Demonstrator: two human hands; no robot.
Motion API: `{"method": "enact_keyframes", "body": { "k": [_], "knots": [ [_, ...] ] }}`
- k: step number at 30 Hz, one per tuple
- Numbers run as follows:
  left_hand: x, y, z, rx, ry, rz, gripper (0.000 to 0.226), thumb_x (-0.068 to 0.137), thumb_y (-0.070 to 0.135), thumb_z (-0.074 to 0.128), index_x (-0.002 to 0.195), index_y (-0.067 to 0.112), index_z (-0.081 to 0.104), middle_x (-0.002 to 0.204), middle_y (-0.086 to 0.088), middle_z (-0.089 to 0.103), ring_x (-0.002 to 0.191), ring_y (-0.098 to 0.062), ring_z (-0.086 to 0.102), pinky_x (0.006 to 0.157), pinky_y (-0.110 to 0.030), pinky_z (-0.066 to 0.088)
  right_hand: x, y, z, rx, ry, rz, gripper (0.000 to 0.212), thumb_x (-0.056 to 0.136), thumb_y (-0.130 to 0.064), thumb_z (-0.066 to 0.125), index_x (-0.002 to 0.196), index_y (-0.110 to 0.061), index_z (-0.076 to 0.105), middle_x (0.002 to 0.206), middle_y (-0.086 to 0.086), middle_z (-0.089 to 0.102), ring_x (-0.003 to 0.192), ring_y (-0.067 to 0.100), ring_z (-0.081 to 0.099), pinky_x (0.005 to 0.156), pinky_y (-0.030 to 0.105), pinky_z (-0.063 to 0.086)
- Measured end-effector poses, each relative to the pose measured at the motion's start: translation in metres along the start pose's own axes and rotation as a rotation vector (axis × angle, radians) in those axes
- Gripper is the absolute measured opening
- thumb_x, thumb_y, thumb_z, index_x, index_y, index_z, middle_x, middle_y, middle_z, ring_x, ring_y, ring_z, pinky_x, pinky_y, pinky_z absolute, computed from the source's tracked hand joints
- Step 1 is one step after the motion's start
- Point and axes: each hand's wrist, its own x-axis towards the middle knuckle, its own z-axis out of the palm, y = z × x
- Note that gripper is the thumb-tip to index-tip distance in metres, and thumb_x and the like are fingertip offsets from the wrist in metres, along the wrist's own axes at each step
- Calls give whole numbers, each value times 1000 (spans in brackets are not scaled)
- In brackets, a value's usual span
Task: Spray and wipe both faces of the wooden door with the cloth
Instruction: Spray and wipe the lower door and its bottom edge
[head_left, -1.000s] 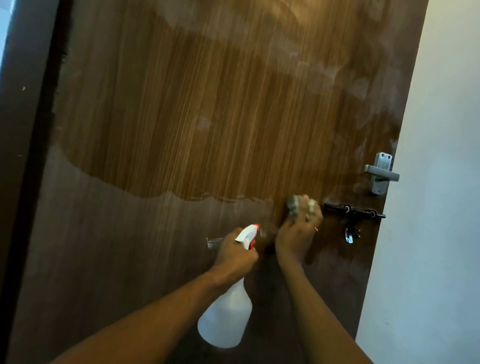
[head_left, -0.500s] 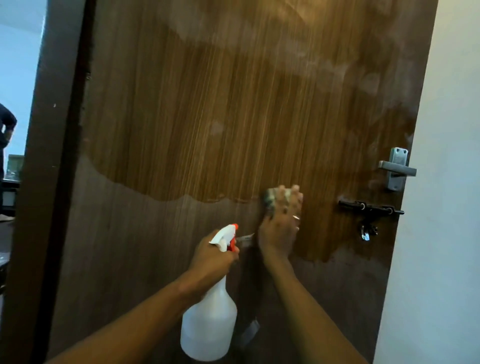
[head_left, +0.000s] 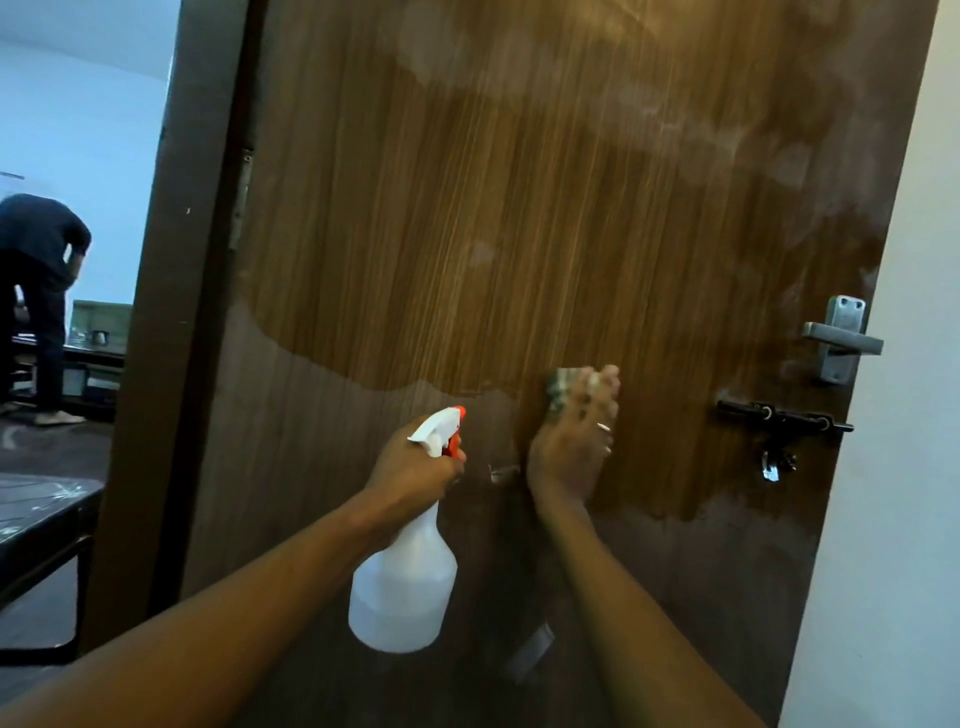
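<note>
The wooden door (head_left: 519, 234) fills most of the view, its upper part a glossy lighter brown and its lower part a dull darker brown. My right hand (head_left: 574, 441) presses a small greenish cloth (head_left: 561, 387) flat against the door at mid height, fingers straight and pointing up. My left hand (head_left: 415, 467) grips the neck of a white spray bottle (head_left: 402, 582) with a white and orange trigger head, held just in front of the door, left of the right hand.
A grey lever handle (head_left: 839, 338) and a black sliding bolt (head_left: 779, 415) sit at the door's right edge, beside a white wall (head_left: 893, 467). Left of the door frame (head_left: 171, 312), another person (head_left: 39, 291) bends over, and a dark bench (head_left: 41, 519) stands near.
My right hand has slid the cloth leftward across the door, away from the bolt. The view has shifted right to left, revealing the room beyond the frame.
</note>
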Motion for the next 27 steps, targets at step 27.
{"method": "enact_keyframes", "body": {
  "k": [27],
  "knots": [
    [6,-18,-101,54,172,36,46,84,11,66,128,15,51,115,-8,62,97,-22,61,65,-17,48,-52,-43,24,25,-120,-305,58,98,-18,43,153,-15,27,161,14,18,148,34,19,111,56,37]
  ]
}}
